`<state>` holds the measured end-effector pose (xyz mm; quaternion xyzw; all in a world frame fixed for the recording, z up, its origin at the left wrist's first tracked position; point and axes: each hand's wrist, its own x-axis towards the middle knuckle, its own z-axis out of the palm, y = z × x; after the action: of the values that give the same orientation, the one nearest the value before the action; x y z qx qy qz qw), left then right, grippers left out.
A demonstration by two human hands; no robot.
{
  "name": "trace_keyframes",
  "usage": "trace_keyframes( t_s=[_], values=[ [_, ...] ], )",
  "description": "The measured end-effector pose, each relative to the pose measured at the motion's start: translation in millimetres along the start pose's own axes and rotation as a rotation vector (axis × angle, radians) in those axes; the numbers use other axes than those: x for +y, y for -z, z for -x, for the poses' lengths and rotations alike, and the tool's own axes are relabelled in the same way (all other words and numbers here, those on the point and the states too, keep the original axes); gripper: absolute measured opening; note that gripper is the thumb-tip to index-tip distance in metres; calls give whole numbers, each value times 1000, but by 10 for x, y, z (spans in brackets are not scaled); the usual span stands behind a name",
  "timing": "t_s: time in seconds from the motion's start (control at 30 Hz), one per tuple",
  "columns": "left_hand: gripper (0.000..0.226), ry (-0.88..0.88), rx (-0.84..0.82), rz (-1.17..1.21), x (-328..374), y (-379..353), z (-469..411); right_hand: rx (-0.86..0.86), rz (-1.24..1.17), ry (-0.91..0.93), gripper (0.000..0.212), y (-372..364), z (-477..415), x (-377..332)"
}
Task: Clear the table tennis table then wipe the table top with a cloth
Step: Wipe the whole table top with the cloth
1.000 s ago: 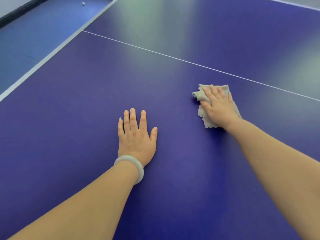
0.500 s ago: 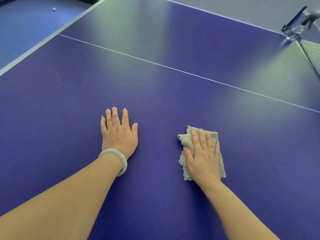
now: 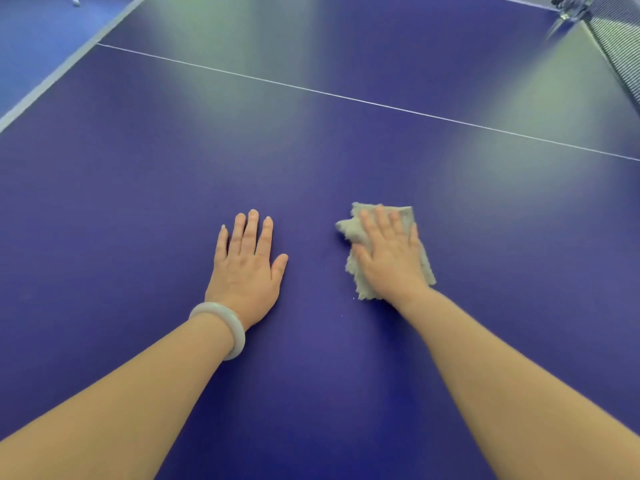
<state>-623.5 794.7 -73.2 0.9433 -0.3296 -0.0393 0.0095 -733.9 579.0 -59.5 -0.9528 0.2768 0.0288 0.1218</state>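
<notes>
The blue table tennis table top (image 3: pixel 145 188) fills the view, with a thin white centre line (image 3: pixel 346 97) across it. A crumpled grey-beige cloth (image 3: pixel 355 230) lies on the table right of centre. My right hand (image 3: pixel 389 256) presses flat on the cloth, fingers spread, covering most of it. My left hand (image 3: pixel 247 268) rests palm down on the bare table about a hand's width to the left of the cloth, fingers apart, holding nothing. A pale bangle (image 3: pixel 225 323) sits on the left wrist.
The net (image 3: pixel 620 39) and its clamp post (image 3: pixel 571 5) stand at the top right. The table's white left edge (image 3: pixel 59 72) runs diagonally at the top left, with blue floor beyond it and a small white ball (image 3: pixel 75 1) lying there.
My right hand slid the cloth toward me and leftward from near the centre line, then slightly away again. The left hand stayed flat on the table while the view swung right, showing the net.
</notes>
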Motion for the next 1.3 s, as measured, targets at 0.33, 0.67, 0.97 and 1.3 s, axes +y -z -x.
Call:
trace_keyframes(
  t_s=[0.33,0.67,0.97,1.3],
  values=[
    [69,-24,-52,20,155,14,1152,-47,-346,421,43,283,668,609],
    [63,10,-24,46,164,-10,1132,-136,-287,534,49,-97,1403,64],
    [62,21,8,30,187,-32,1139,48,-583,47,51,354,1532,1254],
    [70,74,-38,10,283,-65,1714,-160,-403,413,49,-55,2379,219]
  ],
)
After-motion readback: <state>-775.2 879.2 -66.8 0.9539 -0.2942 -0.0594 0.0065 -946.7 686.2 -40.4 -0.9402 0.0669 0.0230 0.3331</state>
